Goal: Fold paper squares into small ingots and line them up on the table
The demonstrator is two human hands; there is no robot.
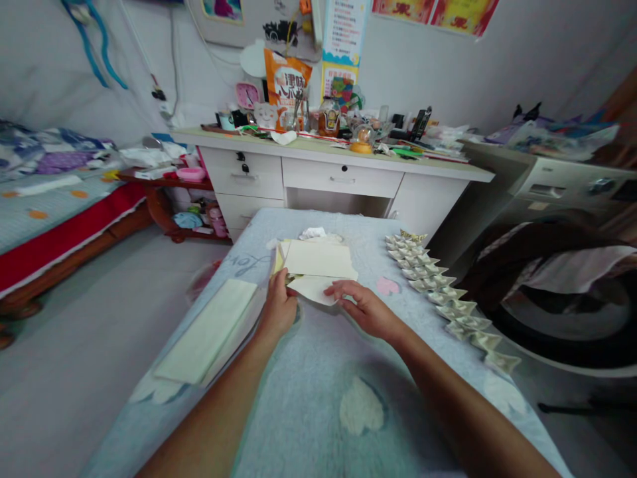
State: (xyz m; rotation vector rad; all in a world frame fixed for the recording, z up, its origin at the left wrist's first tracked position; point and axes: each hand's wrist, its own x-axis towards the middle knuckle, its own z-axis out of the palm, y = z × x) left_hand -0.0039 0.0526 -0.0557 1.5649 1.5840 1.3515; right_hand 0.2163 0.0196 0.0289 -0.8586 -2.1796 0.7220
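Observation:
My left hand (279, 304) is closed at the near left corner of a small stack of cream paper (318, 257), pinching the edge of a loose sheet (314, 287). That sheet slants up toward me from the stack. The fingertips of my right hand (362, 307) rest on the sheet's right part, its thumb apart from the fingers. To the left of my left hand lies a larger pile of pale folded paper (212, 332). Along the table's right side runs a row of several folded paper pieces (438, 285) with pointed ends.
A light blue cloth with heart shapes covers the table (308, 411). Behind it stands a white desk (343, 169) crowded with jars, a snack bag (287, 86) and a pink clock (247, 95). A washing machine (562, 192) is at right, a bed (64, 199) at left.

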